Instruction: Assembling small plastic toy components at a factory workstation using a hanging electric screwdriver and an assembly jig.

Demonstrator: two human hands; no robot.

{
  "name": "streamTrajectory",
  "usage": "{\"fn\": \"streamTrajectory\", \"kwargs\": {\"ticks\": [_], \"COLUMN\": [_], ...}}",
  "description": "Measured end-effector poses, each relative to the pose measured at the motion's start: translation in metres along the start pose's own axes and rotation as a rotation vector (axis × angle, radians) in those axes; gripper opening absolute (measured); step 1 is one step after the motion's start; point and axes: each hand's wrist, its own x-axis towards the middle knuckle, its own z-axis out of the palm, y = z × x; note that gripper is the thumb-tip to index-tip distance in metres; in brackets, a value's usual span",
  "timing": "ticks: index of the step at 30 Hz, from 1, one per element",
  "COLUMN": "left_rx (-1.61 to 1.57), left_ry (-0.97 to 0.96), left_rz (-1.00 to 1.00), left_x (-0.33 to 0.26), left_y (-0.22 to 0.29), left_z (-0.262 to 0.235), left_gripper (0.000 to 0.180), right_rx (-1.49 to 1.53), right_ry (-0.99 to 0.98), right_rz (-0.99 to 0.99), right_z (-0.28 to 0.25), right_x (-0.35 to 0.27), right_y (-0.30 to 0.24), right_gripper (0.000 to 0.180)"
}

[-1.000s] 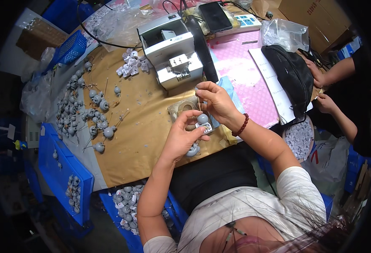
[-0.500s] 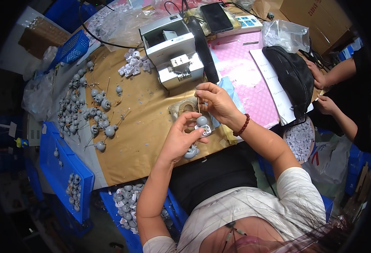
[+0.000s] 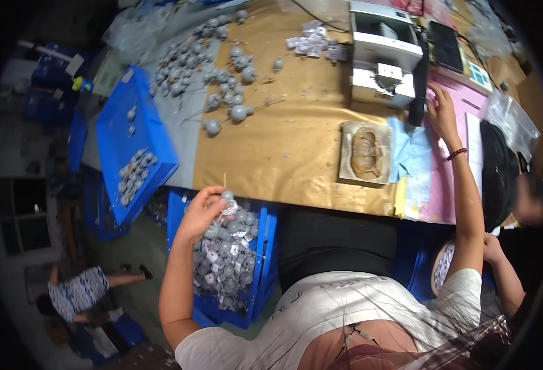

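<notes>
My left hand (image 3: pixel 199 217) is closed on a small grey ball-headed figure (image 3: pixel 227 195) with a white printed piece and a thin stick poking up. It hangs over a blue crate (image 3: pixel 262 256) heaped with similar grey figures (image 3: pixel 225 271), by the table's front edge. My right hand (image 3: pixel 442 114) is stretched out beside the black side of a silver-grey machine (image 3: pixel 385 49), fingers apart and nothing visible in them. Between the hands, a square block with a figure-shaped hollow (image 3: pixel 347 169) lies on the brown table covering.
Loose grey balls with sticks (image 3: pixel 237 112) spread over the table's left. A tilted blue tray (image 3: pixel 114 132) holds more. White pieces (image 3: pixel 314 42) lie near the machine. Blue cloth (image 3: pixel 410 148), a black mesh bag (image 3: pixel 496 166) and a phone (image 3: pixel 445 46) are right. Another person's hand (image 3: pixel 529 200) is blurred.
My left hand has carried the grey figure left, from above the block to over the crate. My right hand has left the figure's stick and moved right. The view has shifted left.
</notes>
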Motion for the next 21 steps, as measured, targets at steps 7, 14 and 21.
{"fn": "streamTrajectory", "kwargs": {"ticks": [7,14,21], "left_rx": [0.609,0.824,0.908], "left_ry": [0.335,0.527,0.373], "left_rz": [0.019,0.458,0.898], "left_x": [-0.032,0.011,0.138], "left_y": [-0.135,0.001,0.123], "left_z": [-0.126,-0.060,0.073], "left_gripper": [0.024,0.020,0.020], "right_rx": [-0.186,-0.179,-0.016], "right_ry": [-0.078,-0.105,-0.124], "right_rz": [-0.146,-0.170,-0.001], "right_z": [0.022,0.023,0.034], "right_x": [0.017,0.035,0.045], "right_y": [0.017,0.011,0.009], "right_gripper": [0.042,0.034,0.027]}}
